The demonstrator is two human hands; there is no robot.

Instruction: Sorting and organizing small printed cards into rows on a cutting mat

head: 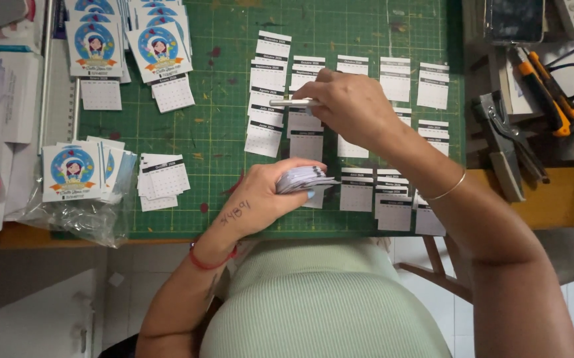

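My left hand (270, 195) grips a thick stack of small calendar sheets (305, 179), held on edge just above the green cutting mat (220, 142). My right hand (350, 103) reaches over the middle of the mat and pinches one small sheet (293, 103) lifted edge-on off a pile. Rows of little white calendar sheets with black headers (267, 93) lie spread over the mat around both hands, with more piles (393, 199) along the near edge.
Round-picture cards with calendars (157, 53) sit top left; a plastic bag of similar cards (78, 179) lies at the left edge beside a loose pile of sheets (163, 180). Utility knives (545, 83), a hole punch (502, 139) and a phone (515, 20) crowd the right side.
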